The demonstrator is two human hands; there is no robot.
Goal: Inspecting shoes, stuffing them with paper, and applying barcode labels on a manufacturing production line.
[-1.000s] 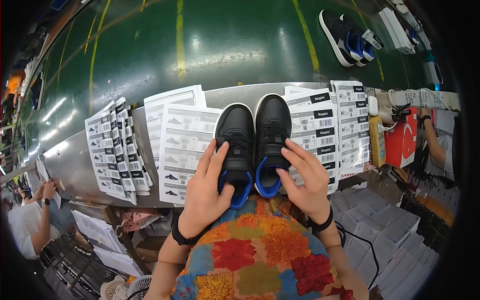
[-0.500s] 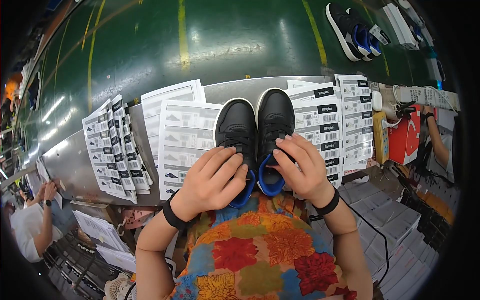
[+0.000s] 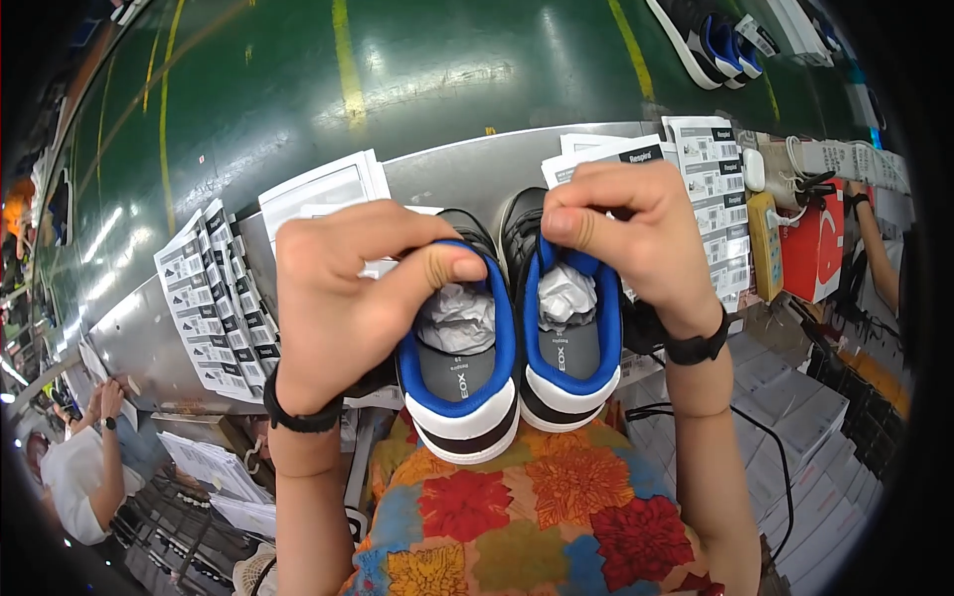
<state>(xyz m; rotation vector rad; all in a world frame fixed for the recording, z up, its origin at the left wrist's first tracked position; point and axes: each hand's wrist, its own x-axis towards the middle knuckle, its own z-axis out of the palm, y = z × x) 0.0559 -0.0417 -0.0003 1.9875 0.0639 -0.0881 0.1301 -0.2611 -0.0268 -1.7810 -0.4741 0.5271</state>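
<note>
A pair of black sneakers with white-and-dark heels and blue linings is held side by side in front of me, toes away, openings facing up at me. My left hand [image 3: 343, 293] pinches the left sneaker [image 3: 462, 429] at its tongue, thumb inside the collar. My right hand [image 3: 636, 233] grips the right sneaker [image 3: 568, 405] at its tongue in the same way. Crumpled white paper [image 3: 459, 320] fills the front of the left sneaker, and another wad of paper [image 3: 567, 296] sits in the right one. Grey printed insoles show behind both wads. My hands partly cover the toes.
Printed label sheets [image 3: 214, 308] lie on the metal ledge [image 3: 447, 159] left and right. Beyond runs a green belt [image 3: 258, 89] carrying another pair of sneakers [image 3: 708, 45]. At right are a yellow power strip [image 3: 763, 243], a red box [image 3: 817, 248] and stacked boxes [image 3: 785, 437]. Another person [image 3: 84, 467] works at left.
Both sneakers have tipped so their openings and heels now face me, showing the paper inside. My fingers have gone from lying on the laces to pinching the tongues.
</note>
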